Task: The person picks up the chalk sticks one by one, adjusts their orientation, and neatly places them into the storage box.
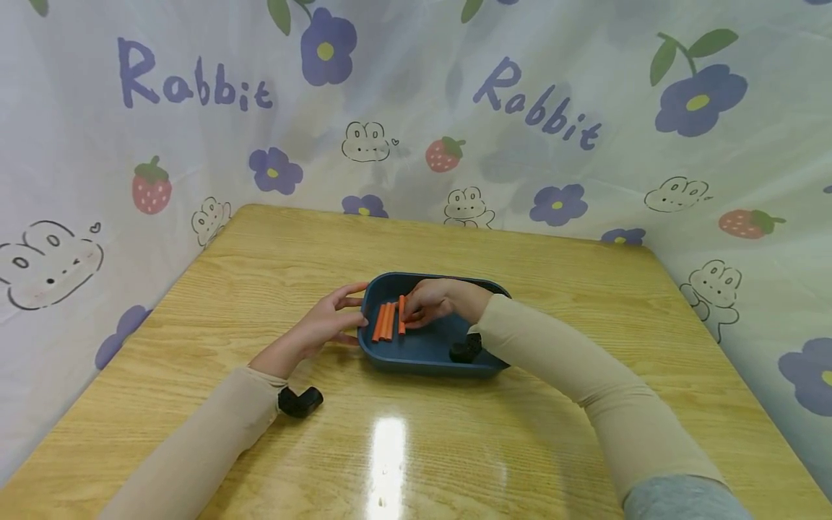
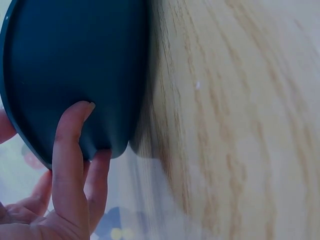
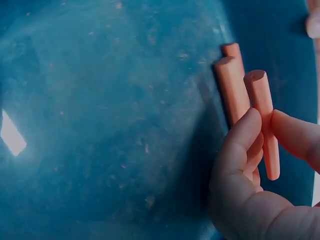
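Observation:
A dark blue plastic tray (image 1: 422,367) stands on the table, its long side facing me. My right hand (image 1: 432,300) reaches into it and pinches an orange chalk stick (image 3: 262,125) between thumb and fingers. Several more orange chalk sticks (image 1: 383,321) lie side by side at the tray's left end, just left of the pinched one. At that same end, on the outside, my left hand (image 1: 325,321) rests its spread fingers on the tray's wall. In the left wrist view, fingertips (image 2: 75,117) touch the smooth outer side of the tray.
The wooden table (image 1: 312,253) reaches back to a white cloth (image 1: 416,65) printed with rabbits, flowers and strawberries, which hangs behind and along both sides. A black wrist camera (image 1: 300,401) sits at the left cuff, and another black wrist camera (image 1: 465,349) overlaps the tray.

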Action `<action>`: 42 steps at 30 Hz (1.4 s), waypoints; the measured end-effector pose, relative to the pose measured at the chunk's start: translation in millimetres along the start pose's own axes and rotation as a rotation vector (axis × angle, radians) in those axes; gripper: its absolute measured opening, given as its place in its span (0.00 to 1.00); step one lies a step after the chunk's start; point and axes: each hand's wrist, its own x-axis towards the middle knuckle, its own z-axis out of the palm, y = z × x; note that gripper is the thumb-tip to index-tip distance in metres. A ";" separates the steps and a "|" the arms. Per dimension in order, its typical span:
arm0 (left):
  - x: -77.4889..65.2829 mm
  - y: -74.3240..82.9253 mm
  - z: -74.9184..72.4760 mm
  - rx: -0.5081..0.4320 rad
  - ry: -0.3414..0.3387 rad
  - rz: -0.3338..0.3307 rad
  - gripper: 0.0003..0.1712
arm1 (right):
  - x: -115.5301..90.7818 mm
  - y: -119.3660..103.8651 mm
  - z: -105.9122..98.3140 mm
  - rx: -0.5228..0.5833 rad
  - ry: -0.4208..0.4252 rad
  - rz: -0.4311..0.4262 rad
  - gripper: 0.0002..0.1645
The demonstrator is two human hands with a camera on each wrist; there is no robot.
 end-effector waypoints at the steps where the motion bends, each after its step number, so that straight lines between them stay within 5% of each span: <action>1: 0.0 -0.2 -0.1 -0.001 -0.001 0.000 0.39 | 1.4 0.5 1.5 -0.005 0.020 0.010 0.25; 11: -0.1 0.1 0.4 -0.008 -0.003 0.007 0.39 | 2.7 -2.2 13.6 -0.037 0.136 0.046 0.18; 17: 0.5 1.8 2.3 -0.011 0.002 0.005 0.38 | -6.5 -4.2 10.2 -0.004 0.087 0.025 0.16; 28: 0.2 0.3 1.1 -0.004 0.004 -0.006 0.40 | -27.8 -9.1 -2.9 0.042 -0.050 -0.111 0.33; 42: -1.1 0.8 2.7 0.001 0.008 -0.010 0.39 | -64.2 2.3 -23.8 0.046 -0.042 -0.250 0.33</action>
